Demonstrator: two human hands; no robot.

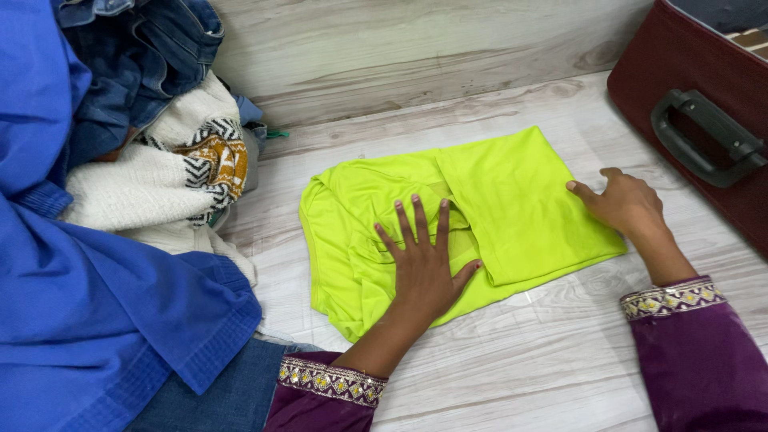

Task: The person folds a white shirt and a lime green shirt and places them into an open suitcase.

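A lime-green garment (512, 192) lies partly folded on the pale wood-grain surface (544, 360). My left hand (422, 260) rests flat on its middle, fingers spread, pressing the cloth down. My right hand (624, 204) touches the garment's right edge with fingers loosely curled, holding nothing. Both arms wear purple sleeves with embroidered cuffs.
A heap of clothes fills the left side: a blue garment (88, 320), denim (152, 56) and a cream knit with a patterned band (184, 168). A dark red suitcase (680, 56) with a black handle (704, 136) stands at the top right. A wood-grain wall (416, 48) rises behind.
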